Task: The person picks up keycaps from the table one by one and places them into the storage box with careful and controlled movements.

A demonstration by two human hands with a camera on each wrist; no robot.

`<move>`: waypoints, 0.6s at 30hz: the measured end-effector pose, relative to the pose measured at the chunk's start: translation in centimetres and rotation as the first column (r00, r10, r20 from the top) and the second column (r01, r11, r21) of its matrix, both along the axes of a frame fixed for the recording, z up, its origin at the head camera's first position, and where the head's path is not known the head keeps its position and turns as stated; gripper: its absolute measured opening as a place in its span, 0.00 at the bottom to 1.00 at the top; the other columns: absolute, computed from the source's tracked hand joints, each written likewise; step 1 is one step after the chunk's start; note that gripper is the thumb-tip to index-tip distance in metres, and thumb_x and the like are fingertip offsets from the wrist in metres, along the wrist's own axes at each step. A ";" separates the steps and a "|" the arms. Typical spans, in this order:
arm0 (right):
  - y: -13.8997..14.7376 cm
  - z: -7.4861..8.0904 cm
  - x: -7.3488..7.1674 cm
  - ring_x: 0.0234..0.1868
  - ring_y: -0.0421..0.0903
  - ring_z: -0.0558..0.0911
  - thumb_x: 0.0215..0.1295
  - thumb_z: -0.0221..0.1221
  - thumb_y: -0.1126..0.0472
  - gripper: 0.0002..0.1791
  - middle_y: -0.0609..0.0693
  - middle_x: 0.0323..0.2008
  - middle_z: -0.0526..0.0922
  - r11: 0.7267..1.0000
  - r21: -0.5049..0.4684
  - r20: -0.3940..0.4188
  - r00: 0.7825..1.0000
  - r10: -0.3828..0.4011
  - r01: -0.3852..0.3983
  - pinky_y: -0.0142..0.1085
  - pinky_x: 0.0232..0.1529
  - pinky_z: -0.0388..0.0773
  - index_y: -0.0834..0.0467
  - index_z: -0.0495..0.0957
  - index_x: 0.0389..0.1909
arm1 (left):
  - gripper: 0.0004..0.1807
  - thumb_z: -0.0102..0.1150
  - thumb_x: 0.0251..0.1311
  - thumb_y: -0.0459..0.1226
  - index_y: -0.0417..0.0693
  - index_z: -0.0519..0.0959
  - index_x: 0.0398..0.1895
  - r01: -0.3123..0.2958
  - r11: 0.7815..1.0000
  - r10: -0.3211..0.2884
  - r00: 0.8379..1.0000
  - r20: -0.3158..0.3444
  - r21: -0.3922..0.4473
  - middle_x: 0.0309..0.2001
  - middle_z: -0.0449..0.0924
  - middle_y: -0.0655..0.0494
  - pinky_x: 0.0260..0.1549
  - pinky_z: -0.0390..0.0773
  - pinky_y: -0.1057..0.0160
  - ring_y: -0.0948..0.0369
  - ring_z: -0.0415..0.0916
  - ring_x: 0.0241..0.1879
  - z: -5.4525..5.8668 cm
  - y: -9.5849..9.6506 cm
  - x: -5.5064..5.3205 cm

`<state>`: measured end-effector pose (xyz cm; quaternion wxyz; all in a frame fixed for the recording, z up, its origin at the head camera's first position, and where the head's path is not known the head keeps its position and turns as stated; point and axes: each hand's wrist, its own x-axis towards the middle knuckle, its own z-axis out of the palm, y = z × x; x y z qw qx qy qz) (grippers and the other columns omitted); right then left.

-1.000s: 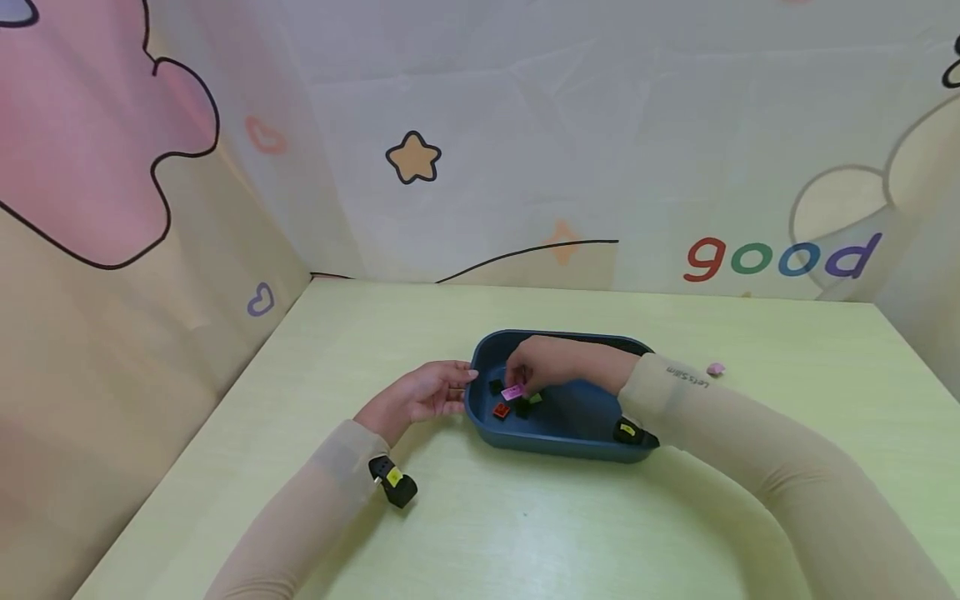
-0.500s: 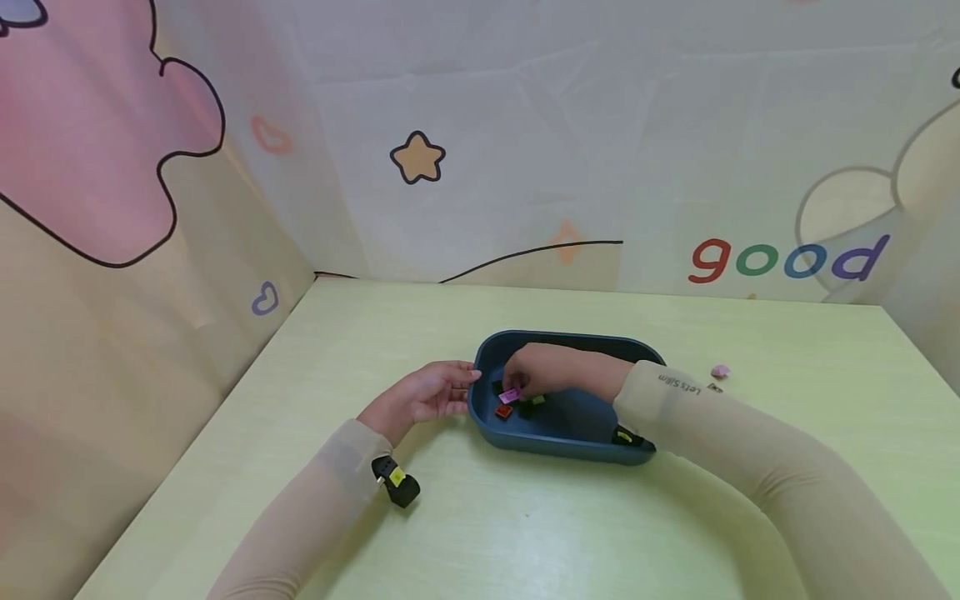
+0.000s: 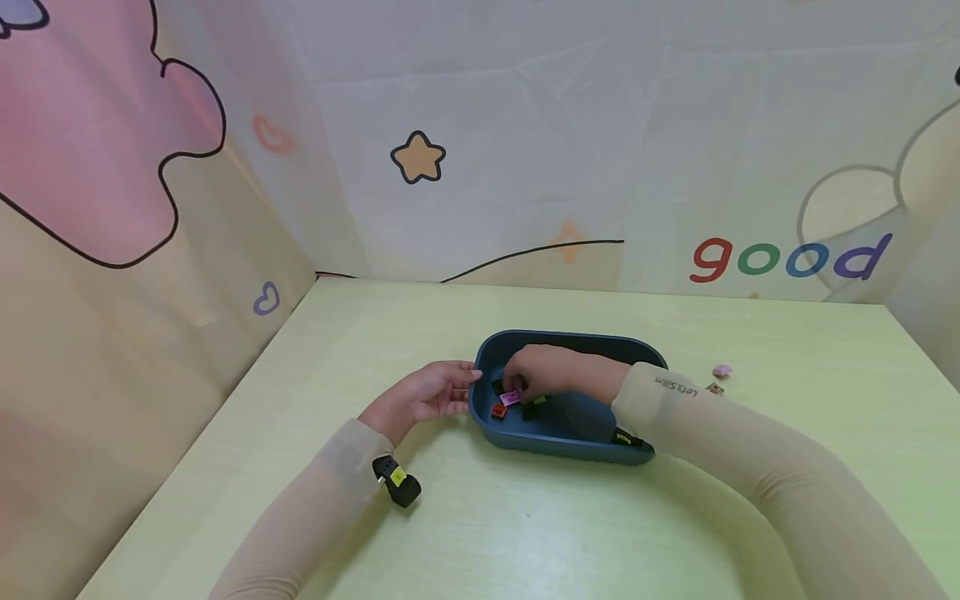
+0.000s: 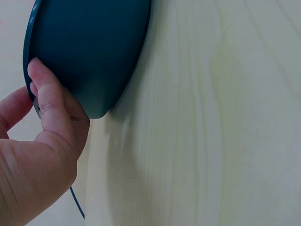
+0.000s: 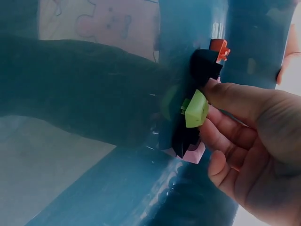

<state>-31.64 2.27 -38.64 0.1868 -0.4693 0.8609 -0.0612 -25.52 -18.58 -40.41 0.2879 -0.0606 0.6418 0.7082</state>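
A dark blue tray stands on the table with several small keycaps at its left end. My left hand grips the tray's left rim, with thumb and fingers on either side of the wall in the left wrist view. Inside the tray, my right hand pinches a pink-purple keycap with thumb and fingertips. A red-orange keycap lies just in front of it. Close by the fingertips in the right wrist view are a green keycap and a black keycap; another pink keycap shows lower down.
Right of the tray, a pale pink piece and a small tan piece lie on the light wood table, close to the right sleeve. A printed cloth backdrop rises behind the table.
The right hand and the pink-purple keycap have shifted slightly left and toward the front in the tray. The red-orange keycap has moved a little left. The tan piece now shows beside the sleeve.
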 end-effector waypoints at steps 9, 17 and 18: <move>0.2 1.1 -0.1 0.39 0.41 0.81 0.67 0.67 0.64 0.09 0.52 0.42 0.88 1.000 -0.018 0.031 0.999 0.009 -0.009 0.34 0.48 0.85 0.58 0.86 0.47 | 0.04 0.46 0.78 0.35 0.47 0.72 0.46 -0.004 1.000 0.004 1.000 0.010 0.005 0.26 0.81 0.61 0.26 0.84 0.74 0.68 0.77 0.25 0.3 0.0 0.1; 0.6 2.2 -0.1 0.43 0.44 0.83 0.67 0.65 0.66 0.10 0.53 0.45 0.89 0.999 -0.034 0.014 1.000 -0.007 0.007 0.38 0.51 0.85 0.58 0.86 0.47 | 0.05 0.45 0.78 0.35 0.46 0.72 0.46 -0.002 1.000 0.002 1.000 0.015 0.017 0.26 0.81 0.61 0.26 0.84 0.74 0.67 0.78 0.24 0.1 0.0 0.0; 0.7 2.4 -0.1 0.44 0.44 0.83 0.67 0.65 0.65 0.10 0.54 0.46 0.88 0.999 -0.033 0.016 1.000 -0.014 0.015 0.38 0.51 0.85 0.59 0.86 0.48 | 0.05 0.45 0.78 0.35 0.46 0.72 0.46 -0.002 1.000 0.002 1.000 0.016 0.018 0.26 0.81 0.61 0.26 0.84 0.74 0.68 0.78 0.24 0.1 0.0 0.1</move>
